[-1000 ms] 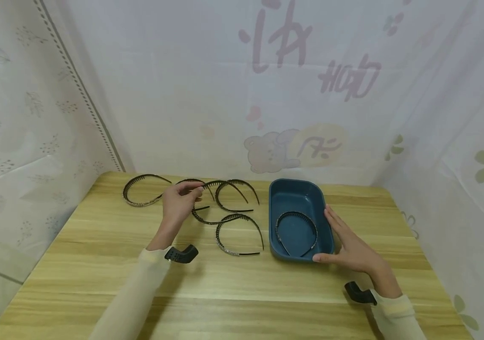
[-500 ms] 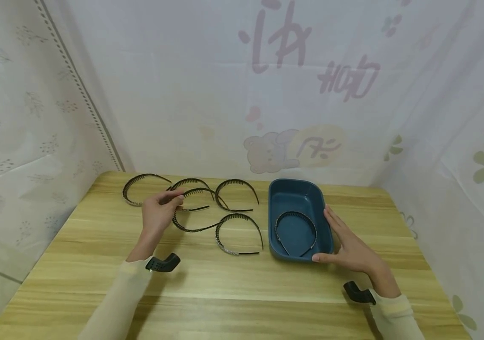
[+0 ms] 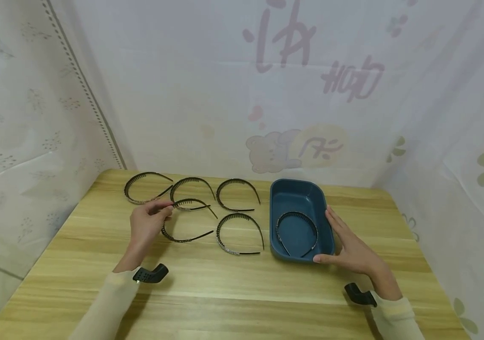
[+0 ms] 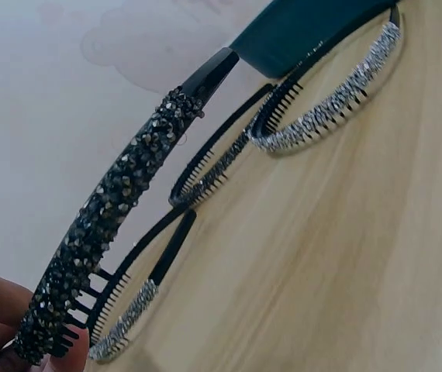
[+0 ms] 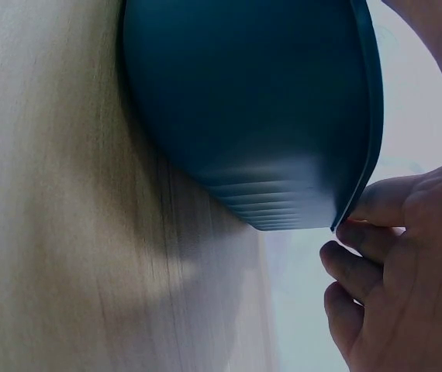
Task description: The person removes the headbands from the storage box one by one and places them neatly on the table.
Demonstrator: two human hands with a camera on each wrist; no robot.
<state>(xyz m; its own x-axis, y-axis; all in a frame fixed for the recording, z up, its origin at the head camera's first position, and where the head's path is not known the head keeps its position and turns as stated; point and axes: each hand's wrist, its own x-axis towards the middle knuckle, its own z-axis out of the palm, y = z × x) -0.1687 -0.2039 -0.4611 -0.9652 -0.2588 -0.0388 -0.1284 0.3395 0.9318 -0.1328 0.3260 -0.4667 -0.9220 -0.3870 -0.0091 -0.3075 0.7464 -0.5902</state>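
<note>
My left hand (image 3: 146, 222) pinches a black toothed headband (image 4: 105, 209) by its rounded middle, its two ends pointing right. Dark faceted stones cover its band in the left wrist view. Its lower arm hangs low over the table; whether it touches the wood I cannot tell. My right hand (image 3: 352, 250) rests against a blue rectangular bin (image 3: 275, 189), fingers along its right side and thumb at the near corner. In the right wrist view the fingertips touch the bin's rim (image 5: 374, 93). Another headband (image 3: 297, 213) lies inside the bin, ends toward me.
Along the back of the wooden table (image 3: 225, 293) lie a left headband (image 3: 140, 175), a middle headband (image 3: 191, 179) and a right headband (image 3: 238, 181). A silver-studded headband (image 3: 229, 251) lies in front, left of the bin. Patterned cloth (image 3: 182, 94) hangs behind.
My left hand has moved left and toward me with the headband, from over the back row to below the middle one. My right hand and the bin have stayed in place.
</note>
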